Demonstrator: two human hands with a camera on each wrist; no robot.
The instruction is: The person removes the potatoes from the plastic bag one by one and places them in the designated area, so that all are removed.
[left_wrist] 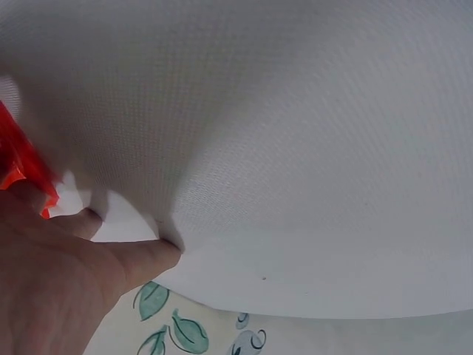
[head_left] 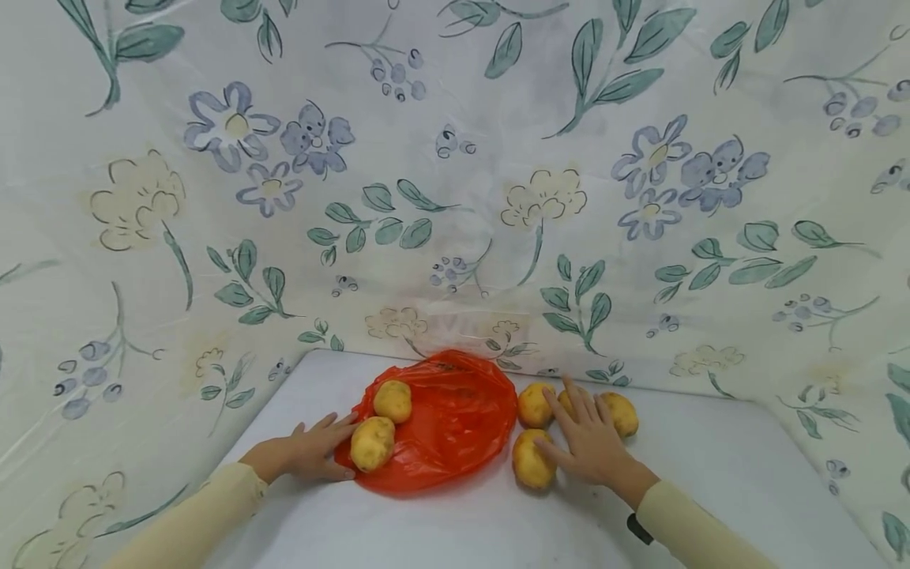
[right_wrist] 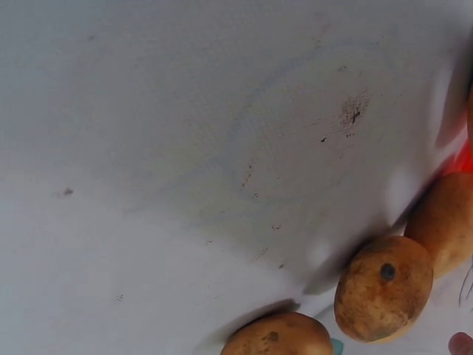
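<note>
A red plastic bag (head_left: pixel 455 427) lies spread on the white table. On its left part sit two potatoes, one farther back (head_left: pixel 392 401) and a larger one in front (head_left: pixel 372 444). My left hand (head_left: pixel 316 450) rests flat at the bag's left edge, fingers extended beside the larger potato; the left wrist view shows its spread fingers near the red plastic (left_wrist: pixel 26 151). Right of the bag, my right hand (head_left: pixel 593 450) reaches with spread fingers over several potatoes, among them a front one (head_left: pixel 534 460) and a right one (head_left: pixel 621 414). One behind the fingers is partly hidden.
The white tabletop (head_left: pixel 469 529) meets floral-patterned sheeting (head_left: pixel 455 261) at its back and sides. In the right wrist view, potatoes (right_wrist: pixel 384 288) lie in a row at the lower right, and small dark specks (right_wrist: pixel 355 111) mark the surface.
</note>
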